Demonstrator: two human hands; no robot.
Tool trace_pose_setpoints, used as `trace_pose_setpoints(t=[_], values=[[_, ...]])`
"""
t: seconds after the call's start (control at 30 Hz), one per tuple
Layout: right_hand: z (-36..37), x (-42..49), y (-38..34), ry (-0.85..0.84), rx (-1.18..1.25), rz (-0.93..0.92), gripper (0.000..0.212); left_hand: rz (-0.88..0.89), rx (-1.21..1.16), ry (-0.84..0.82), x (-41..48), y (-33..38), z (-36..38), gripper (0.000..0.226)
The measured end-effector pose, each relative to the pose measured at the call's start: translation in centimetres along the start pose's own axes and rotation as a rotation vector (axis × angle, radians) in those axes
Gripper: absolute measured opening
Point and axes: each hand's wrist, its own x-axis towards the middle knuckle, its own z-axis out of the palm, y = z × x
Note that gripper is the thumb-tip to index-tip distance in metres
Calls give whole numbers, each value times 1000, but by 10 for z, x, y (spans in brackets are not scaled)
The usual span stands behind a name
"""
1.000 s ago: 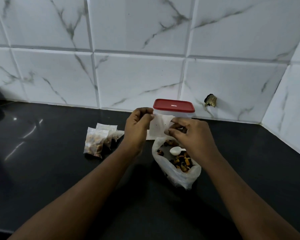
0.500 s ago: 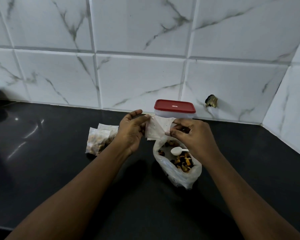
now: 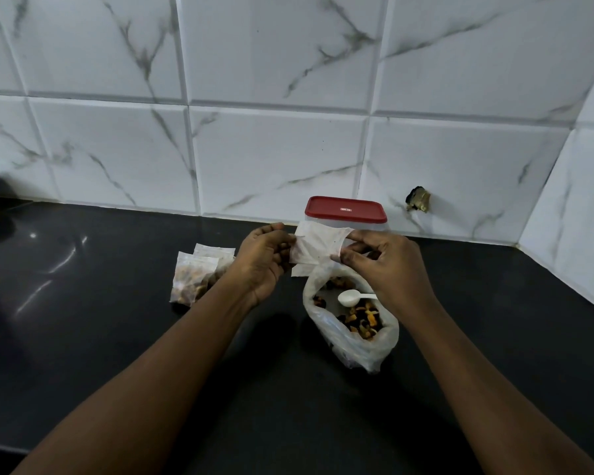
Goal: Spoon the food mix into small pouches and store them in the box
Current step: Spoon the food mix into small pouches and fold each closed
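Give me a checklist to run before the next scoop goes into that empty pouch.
1. Grip on the empty pouch by left hand and right hand: ok.
2. Pouch mouth spread open: cannot tell.
3. White spoon lying in the food mix bag: ok.
4. A hand free for the spoon: not ok, both hold the pouch.
5. Box open for storing: not ok, lid on.
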Motion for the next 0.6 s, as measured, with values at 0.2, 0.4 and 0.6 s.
trace_pose_setpoints(t=[0.2, 0.4, 0.6], values=[[-1, 0, 0, 14, -9, -5, 37, -36, 52, -17, -2, -2, 1, 24], [1, 1, -1, 75, 19, 31, 35, 43, -20, 43, 3, -2, -1, 33], [0, 1, 1, 99, -6, 31, 41, 24, 73, -25, -2, 0, -1, 39]])
